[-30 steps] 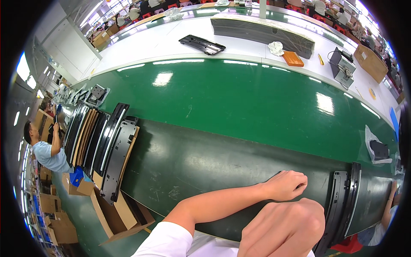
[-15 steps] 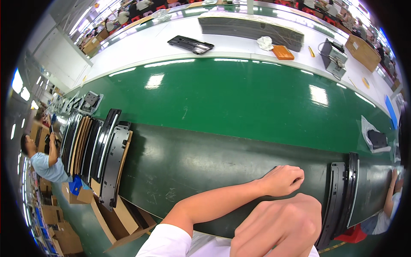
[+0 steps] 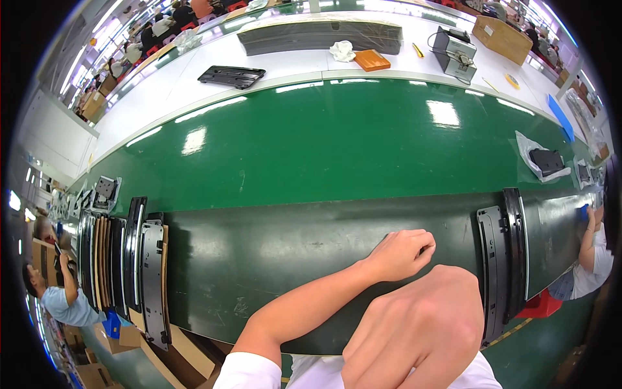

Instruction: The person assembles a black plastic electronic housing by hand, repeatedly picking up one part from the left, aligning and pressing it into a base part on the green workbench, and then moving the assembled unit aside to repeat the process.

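Observation:
My left hand (image 3: pixel 400 255) is curled into a loose fist over the dark green work surface (image 3: pixel 259 259), with nothing visible in it. Large and close in front, my right hand (image 3: pixel 418 327) shows its back; its fingers bend downward, and its palm and fingertips are hidden. Nearest to it on the right stands a grey slotted metal panel (image 3: pixel 494 266), beside a long black panel (image 3: pixel 515 246) with a bright edge. Neither hand touches these panels. At the left end, several similar long panels (image 3: pixel 134 253) stand in a row with brown cardboard strips (image 3: pixel 102 259) among them.
Across the green band lies a white table with a black panel (image 3: pixel 231 76), a long wrapped stack (image 3: pixel 324 37), an orange block (image 3: pixel 372 60) and a grey device (image 3: pixel 455 55). Cardboard boxes (image 3: pixel 188 356) sit below left. Co-workers (image 3: pixel 61 298) are at both sides.
My view has turned, so the far table's things sit further left and the right-hand co-worker shows more. Both hands keep much the same curled pose.

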The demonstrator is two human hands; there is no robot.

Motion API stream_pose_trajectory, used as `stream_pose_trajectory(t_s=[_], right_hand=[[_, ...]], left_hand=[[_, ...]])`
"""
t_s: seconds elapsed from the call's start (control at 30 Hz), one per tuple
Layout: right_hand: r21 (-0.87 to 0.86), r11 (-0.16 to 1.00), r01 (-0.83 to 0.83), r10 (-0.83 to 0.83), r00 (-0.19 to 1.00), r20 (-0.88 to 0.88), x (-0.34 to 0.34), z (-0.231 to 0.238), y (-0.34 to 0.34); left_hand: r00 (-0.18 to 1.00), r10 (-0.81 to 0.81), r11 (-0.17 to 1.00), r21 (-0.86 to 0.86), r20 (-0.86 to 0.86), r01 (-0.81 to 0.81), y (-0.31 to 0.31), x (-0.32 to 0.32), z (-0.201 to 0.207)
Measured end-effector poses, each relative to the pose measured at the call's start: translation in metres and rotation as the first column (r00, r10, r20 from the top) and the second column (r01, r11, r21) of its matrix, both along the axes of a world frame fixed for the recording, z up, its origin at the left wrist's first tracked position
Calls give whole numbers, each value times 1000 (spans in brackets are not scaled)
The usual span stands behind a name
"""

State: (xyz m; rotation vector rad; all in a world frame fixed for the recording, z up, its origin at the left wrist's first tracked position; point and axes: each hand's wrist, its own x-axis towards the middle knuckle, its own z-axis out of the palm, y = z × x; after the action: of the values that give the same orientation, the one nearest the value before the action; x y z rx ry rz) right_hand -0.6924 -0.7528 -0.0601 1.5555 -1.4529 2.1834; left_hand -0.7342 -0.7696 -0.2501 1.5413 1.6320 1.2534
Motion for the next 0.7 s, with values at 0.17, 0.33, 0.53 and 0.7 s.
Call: stream_pose_trajectory(t_s=[0.17,0.33,0.53,0.7], right_hand=[[-117,987,111,-125,985,-120,-7,-4,-13],[-156,983,99,-109,992,-58,-6,-8,-19],[-135,986,102,-112,992,-63,-7,-6,-16],[-105,987,120,-125,991,-44,-7,-2,-14]], left_hand=[[1000,-9,1000,14,-19,9,-2,0,-3],[1000,-9,1000,14,0,9,-2,-1,-2],[1000,-17,1000,14,-13,18,0,-1,0],[999,-32,999,-26,10,32,-2,-1,8]])
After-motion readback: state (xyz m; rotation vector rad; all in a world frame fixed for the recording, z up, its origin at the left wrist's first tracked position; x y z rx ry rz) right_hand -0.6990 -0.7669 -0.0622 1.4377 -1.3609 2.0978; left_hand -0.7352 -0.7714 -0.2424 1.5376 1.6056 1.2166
